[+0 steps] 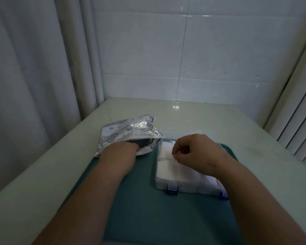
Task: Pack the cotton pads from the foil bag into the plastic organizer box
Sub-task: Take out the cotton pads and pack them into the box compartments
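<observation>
The crumpled silver foil bag (pixel 131 129) lies on the table's left side with its mouth facing me. My left hand (pixel 121 152) reaches into that mouth, and its fingers are hidden inside. The clear plastic organizer box (pixel 168 181) with blue latches sits open on the teal mat, with white cotton pads (pixel 165 151) in its left compartments. My right hand (pixel 193 152) hovers over the box, fingers curled and thumb tip against forefinger just above the pads. I see no pad lifted in it.
A teal mat (pixel 145 209) covers the near part of the pale table (pixel 219 117). A curtain hangs at the left, a tiled wall stands behind, and a ribbed panel is at the right.
</observation>
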